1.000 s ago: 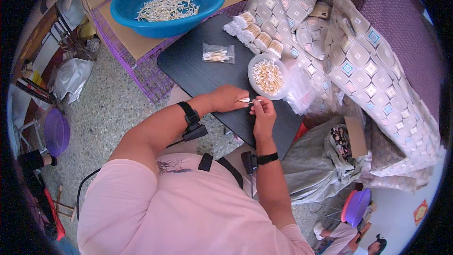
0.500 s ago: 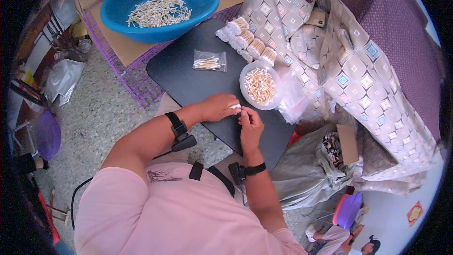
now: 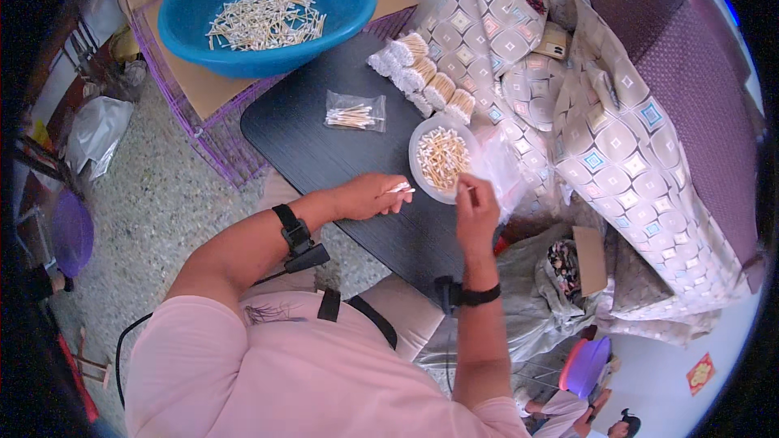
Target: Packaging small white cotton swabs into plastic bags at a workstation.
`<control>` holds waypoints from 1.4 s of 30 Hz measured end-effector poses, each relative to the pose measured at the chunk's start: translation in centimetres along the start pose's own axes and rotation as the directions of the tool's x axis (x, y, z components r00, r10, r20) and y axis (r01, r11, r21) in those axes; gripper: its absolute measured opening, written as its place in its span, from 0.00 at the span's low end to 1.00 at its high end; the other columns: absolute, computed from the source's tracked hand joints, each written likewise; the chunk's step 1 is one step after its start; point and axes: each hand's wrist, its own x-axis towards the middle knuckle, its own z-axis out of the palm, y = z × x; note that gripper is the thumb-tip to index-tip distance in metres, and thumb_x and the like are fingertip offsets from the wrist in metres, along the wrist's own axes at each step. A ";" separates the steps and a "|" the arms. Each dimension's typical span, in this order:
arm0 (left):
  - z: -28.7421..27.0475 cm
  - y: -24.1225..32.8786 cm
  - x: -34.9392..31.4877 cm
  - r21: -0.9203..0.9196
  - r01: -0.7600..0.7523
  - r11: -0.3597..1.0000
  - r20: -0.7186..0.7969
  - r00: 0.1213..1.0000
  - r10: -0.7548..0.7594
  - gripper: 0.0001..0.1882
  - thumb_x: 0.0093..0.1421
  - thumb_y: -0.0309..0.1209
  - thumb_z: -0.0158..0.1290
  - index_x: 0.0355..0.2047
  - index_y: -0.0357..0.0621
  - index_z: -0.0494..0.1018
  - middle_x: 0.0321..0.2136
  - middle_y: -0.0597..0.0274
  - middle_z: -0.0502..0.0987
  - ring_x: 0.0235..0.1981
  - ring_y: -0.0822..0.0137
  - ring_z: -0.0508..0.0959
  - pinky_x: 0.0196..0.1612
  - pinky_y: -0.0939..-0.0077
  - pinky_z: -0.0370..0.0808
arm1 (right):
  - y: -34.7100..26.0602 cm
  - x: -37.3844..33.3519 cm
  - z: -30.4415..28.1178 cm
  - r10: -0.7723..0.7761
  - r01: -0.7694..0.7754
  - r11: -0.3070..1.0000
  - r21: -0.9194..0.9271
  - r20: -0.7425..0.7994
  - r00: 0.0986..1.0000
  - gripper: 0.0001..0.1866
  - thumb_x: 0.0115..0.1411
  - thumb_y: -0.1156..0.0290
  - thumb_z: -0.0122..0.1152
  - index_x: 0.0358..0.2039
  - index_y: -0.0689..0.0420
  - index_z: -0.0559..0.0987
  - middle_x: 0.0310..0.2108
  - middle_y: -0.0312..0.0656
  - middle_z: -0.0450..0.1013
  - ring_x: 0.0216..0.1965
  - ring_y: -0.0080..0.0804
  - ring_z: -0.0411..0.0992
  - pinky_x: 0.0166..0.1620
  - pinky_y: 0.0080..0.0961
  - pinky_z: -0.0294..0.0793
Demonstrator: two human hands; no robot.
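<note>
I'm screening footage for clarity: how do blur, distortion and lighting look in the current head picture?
Head view: the bare right hand looks slightly motion-blurred, the bare left hand crisper; head view: the round purple plastic tub at far left looks stretched near the dark fisheye rim; head view: light looks soft.

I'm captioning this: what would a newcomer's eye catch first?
The big blue basin of cotton swabs at the upper left probably wins. Next might come the round pale bowl on the dark table, with the right hand beside it and the left hand holding swabs.
</note>
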 end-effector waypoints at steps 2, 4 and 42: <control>-0.1 -0.5 0.0 -0.038 0.046 0.998 -0.015 0.999 -0.046 0.13 0.67 0.37 0.44 0.40 0.40 0.70 0.28 0.55 0.76 0.32 0.57 0.77 0.36 0.67 0.71 | 0.8 2.8 -0.5 -0.124 0.131 0.984 -0.118 0.064 0.990 0.08 0.57 0.76 0.59 0.38 0.59 0.79 0.34 0.45 0.73 0.26 0.31 0.73 0.31 0.26 0.73; 0.1 -1.9 0.3 0.175 -0.294 0.940 -0.169 0.931 0.323 0.12 0.66 0.37 0.44 0.41 0.41 0.71 0.27 0.56 0.76 0.30 0.60 0.77 0.35 0.68 0.71 | 1.5 5.2 -0.4 -0.136 0.151 0.974 -0.170 0.100 0.986 0.09 0.56 0.76 0.60 0.38 0.59 0.78 0.33 0.45 0.73 0.26 0.33 0.73 0.31 0.27 0.73; 2.8 -1.1 -1.3 0.081 -0.188 0.979 -0.238 0.950 0.202 0.14 0.66 0.40 0.48 0.33 0.42 0.76 0.24 0.66 0.76 0.28 0.75 0.72 0.33 0.75 0.70 | -1.9 -7.3 3.3 0.274 -0.295 0.686 0.665 0.139 0.952 0.05 0.63 0.74 0.57 0.38 0.57 0.72 0.33 0.35 0.74 0.29 0.17 0.71 0.30 0.14 0.72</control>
